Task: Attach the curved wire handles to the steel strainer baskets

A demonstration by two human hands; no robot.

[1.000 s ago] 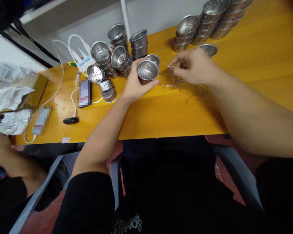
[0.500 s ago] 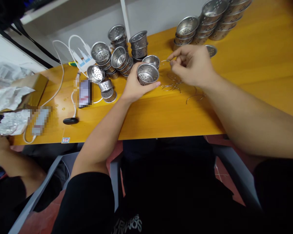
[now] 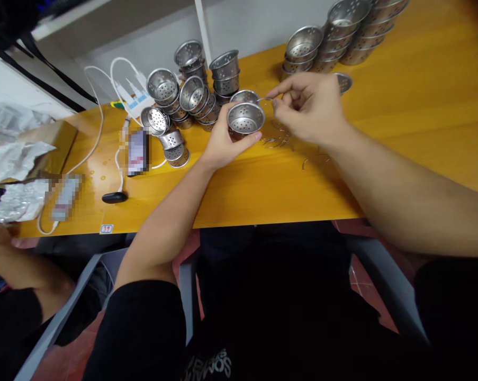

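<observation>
My left hand (image 3: 222, 138) is wrapped round a perforated metal cup (image 3: 245, 119), its open mouth tilted toward me. Just right of the cup, my right hand (image 3: 306, 106) pinches a thin curved wire (image 3: 264, 99) between thumb and finger. The wire's free end is close to the cup's rim; whether it touches, I cannot tell. Behind the held cup another perforated cup (image 3: 244, 97) shows in part. Several loose curved wires (image 3: 278, 142) lie on the wooden table (image 3: 239, 196) below my right hand.
Stacked perforated cups (image 3: 195, 95) stand beyond my left hand, and more stacks (image 3: 304, 45) at the back right. A small metal piece (image 3: 344, 83) lies behind my right hand. To the left are a phone (image 3: 137, 152), a power strip (image 3: 139, 103), white cables and another person's arm (image 3: 20, 264).
The held cup has shifted slightly right and turned a little. My right hand has moved slightly left, bringing the wire closer to the cup's rim.
</observation>
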